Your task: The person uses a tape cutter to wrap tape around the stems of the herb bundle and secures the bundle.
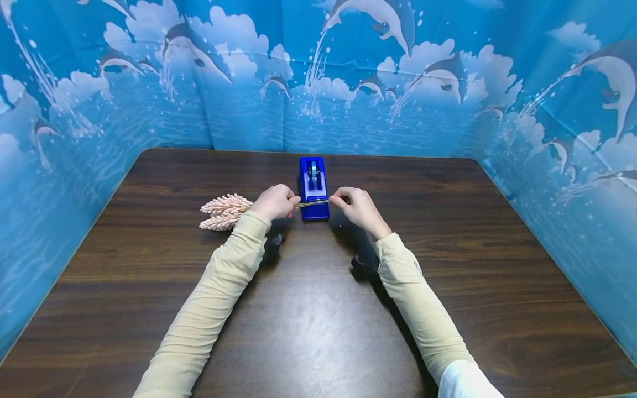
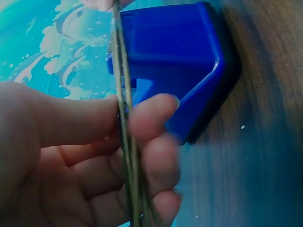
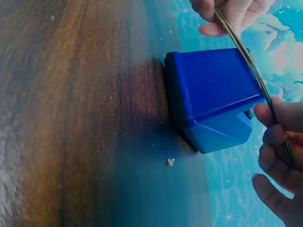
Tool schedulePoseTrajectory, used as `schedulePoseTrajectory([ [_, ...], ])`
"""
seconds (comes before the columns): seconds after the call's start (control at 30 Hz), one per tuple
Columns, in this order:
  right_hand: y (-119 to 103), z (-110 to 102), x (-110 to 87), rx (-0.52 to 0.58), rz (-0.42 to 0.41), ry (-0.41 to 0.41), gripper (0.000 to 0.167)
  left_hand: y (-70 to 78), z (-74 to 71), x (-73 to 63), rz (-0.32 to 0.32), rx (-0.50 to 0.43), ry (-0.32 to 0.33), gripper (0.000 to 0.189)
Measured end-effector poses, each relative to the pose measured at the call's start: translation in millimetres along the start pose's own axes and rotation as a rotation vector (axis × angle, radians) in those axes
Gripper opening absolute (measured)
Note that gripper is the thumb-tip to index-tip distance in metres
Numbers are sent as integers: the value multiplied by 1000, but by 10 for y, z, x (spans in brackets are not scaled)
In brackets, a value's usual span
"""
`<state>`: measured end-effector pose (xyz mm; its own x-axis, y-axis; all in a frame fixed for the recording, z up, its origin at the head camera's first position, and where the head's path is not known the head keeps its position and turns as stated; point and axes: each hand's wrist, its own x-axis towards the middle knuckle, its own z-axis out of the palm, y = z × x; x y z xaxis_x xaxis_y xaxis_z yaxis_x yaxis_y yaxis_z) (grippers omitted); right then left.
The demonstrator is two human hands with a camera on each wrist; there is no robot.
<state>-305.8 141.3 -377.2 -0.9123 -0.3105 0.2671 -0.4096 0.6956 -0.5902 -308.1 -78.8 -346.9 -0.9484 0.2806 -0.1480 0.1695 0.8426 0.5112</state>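
Observation:
A bunch of dried flowers with pale pink heads [image 1: 225, 211] lies sideways, heads to the left. Its thin brown-green stems [image 1: 313, 203] stretch across the front of a blue tape dispenser [image 1: 314, 214]. My left hand [image 1: 276, 202] pinches the stems between thumb and fingers just left of the dispenser; the left wrist view shows several stems [image 2: 124, 85] in that grip. On the other side, my right hand [image 1: 360, 210] pinches the stem ends, its fingers [image 3: 279, 137] curled round them in the right wrist view. A tape roll [image 1: 313, 170] sits in the dispenser.
The dispenser stands near the back of a dark wooden table [image 1: 199, 342]. Behind and beside the table hangs a blue dolphin-print curtain [image 1: 249, 110]. A small pale crumb [image 3: 170, 161] lies on the table close to the dispenser.

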Motion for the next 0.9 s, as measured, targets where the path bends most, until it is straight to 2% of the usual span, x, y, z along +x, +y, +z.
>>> schedulePoseTrajectory([
  [0.13,-3,3,-17,15,5,11,18,12,11,-16,-10,5,15,34],
  [0.43,-28,-6,-32,38,17,7,16,55,-8,-74,-1,-13,117,24],
  [0.7,-28,4,-24,81,-7,16,10,84,-41,-104,14,-23,170,15],
  [0.9,-34,41,-23,64,-56,23,6,70,-25,-93,40,-8,196,8],
])
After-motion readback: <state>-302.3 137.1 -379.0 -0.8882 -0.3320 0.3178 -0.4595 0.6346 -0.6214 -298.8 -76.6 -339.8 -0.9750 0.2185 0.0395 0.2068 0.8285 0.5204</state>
